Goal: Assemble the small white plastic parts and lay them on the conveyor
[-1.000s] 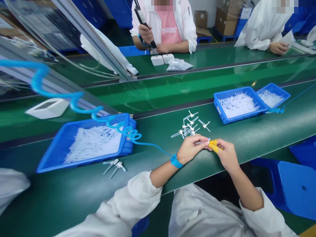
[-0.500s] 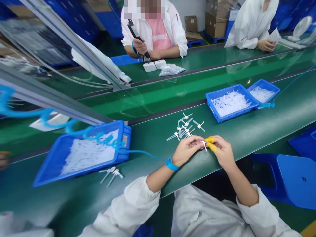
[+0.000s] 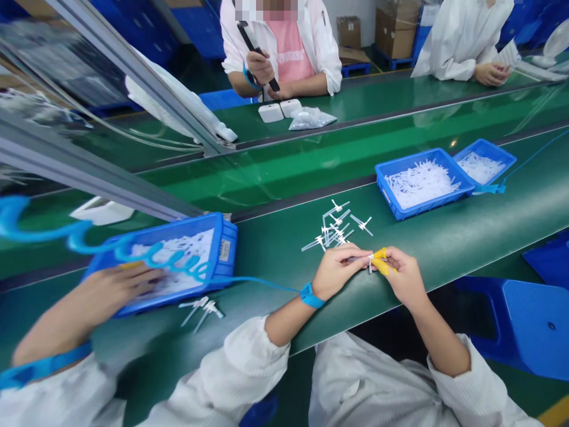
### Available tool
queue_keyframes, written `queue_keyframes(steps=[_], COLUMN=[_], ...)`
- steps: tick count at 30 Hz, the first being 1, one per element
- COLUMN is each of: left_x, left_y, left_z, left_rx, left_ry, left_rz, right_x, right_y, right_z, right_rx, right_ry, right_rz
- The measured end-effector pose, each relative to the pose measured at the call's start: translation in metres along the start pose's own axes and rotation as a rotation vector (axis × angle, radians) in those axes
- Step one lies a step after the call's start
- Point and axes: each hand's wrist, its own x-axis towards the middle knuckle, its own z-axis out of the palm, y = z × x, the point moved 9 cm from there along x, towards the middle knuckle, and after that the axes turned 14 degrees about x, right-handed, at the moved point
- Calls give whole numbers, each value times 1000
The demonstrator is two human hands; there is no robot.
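My left hand (image 3: 335, 270) and my right hand (image 3: 402, 276) meet at the near edge of the green belt (image 3: 275, 249), both pinched on one small white plastic piece (image 3: 370, 259). The right thumb and forefinger wear yellow finger cots. A blue wrist strap (image 3: 310, 295) with a coiled blue cord (image 3: 133, 252) sits on my left wrist. A small pile of the same white pieces (image 3: 335, 228) lies just beyond my hands.
A blue tray of white parts (image 3: 420, 181) and a second one (image 3: 486, 160) stand at the right. At the left, a co-worker's hand (image 3: 111, 287) reaches into another blue tray (image 3: 224, 246). Two people work across the belt. A blue stool (image 3: 528, 323) stands at my right.
A co-worker's arm has come in from the lower left and its hand now lies in the left blue tray. My hands stay together on the small piece.
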Motion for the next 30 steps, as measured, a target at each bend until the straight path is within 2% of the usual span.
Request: queue_keyframes(steps=[8,11,17,23,30], left_x=[0,1,6,5,7], left_y=[18,20,5,-14,-12], left_z=[-3,-2,-4,-2,-6], left_rx=[181,212,68,-54,-20], left_ry=[-5,-23,-27,-23,5], left_rz=[204,233,69,-119,-89], right_x=[3,7,12,9,9], right_y=[3,7,10,13,11], right_z=[-3,-4,-4,-7,-7], right_rx=[-30,-35,26,72,41], right_ry=[-32,-52,-61,37,47], right_rz=[111,177,192,167,149])
